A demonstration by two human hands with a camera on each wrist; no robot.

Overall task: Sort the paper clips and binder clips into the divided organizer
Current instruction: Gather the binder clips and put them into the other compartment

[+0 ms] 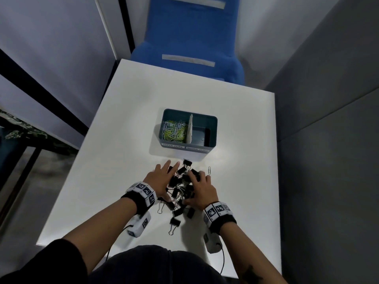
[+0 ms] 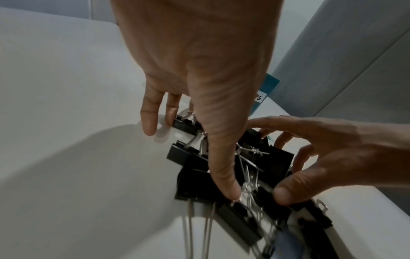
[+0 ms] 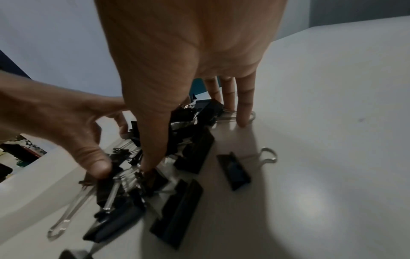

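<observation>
A heap of black binder clips (image 1: 180,189) lies on the white table (image 1: 123,140), in front of the teal divided organizer (image 1: 213,128). Its left compartment holds coloured paper clips (image 1: 175,130); the right compartment (image 1: 202,134) holds nothing. My left hand (image 1: 162,179) presses the heap's left side with straight fingers, thumb on the clips (image 2: 193,177). My right hand (image 1: 202,186) presses the right side, with its fingertips (image 3: 242,122) on the table and its thumb on the clips (image 3: 195,152). One silver paper clip (image 1: 209,170) lies right of the heap.
A few binder clips (image 1: 175,222) lie loose toward the table's near edge, one (image 3: 235,170) apart at the right. A blue chair (image 1: 192,37) stands behind the table's far edge. Grey panels close in both sides.
</observation>
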